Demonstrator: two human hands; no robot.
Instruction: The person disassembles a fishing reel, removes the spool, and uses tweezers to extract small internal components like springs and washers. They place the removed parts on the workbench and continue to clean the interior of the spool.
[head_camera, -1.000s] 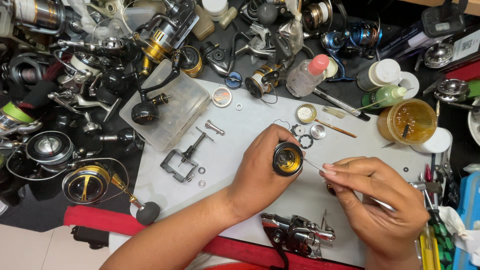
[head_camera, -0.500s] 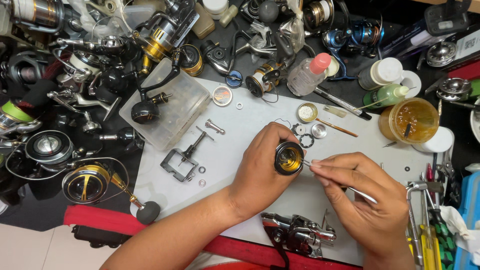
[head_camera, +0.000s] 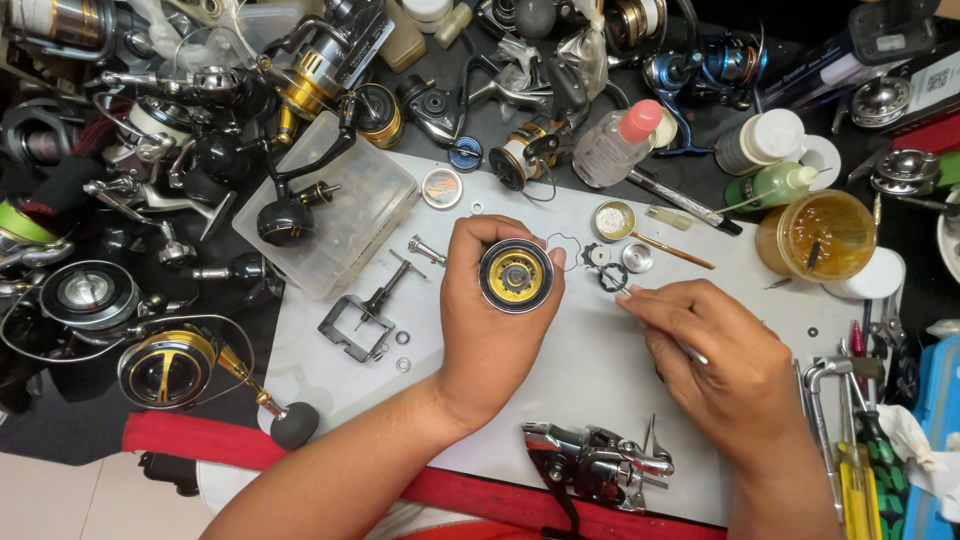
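Change: right hand (head_camera: 725, 365) slid up-left toward the small loose parts since half a second ago; left hand (head_camera: 495, 320) barely shifted, spool still up.
Left hand: fingers curled round a round black spool (head_camera: 516, 276) with gold centre, gripped at the rim, open face toward camera, held just above the white mat (head_camera: 600, 370).
Right hand: fingers pressed together, pinching a thin pale tool (head_camera: 693, 352), mostly hidden under the hand; fingertips (head_camera: 628, 297) just beside a black toothed ring (head_camera: 612, 277).
Small parts: silver washer (head_camera: 637, 257) and thin wire clip (head_camera: 566, 245) near the ring, on the mat right of the spool.
Mat front: silver reel body (head_camera: 595, 465) at the near edge, between the two forearms.
Mat left: metal frame bracket (head_camera: 352, 325) with a screw (head_camera: 427, 250) nearby.
Right side: amber grease tub (head_camera: 815, 235), green squeeze bottle (head_camera: 770, 185), clear bottle with pink cap (head_camera: 615, 145), yellow-handled screwdrivers (head_camera: 860, 480).
Left side: clear plastic box (head_camera: 335, 215); heap of spinning reels (head_camera: 150, 200) on dark bench.
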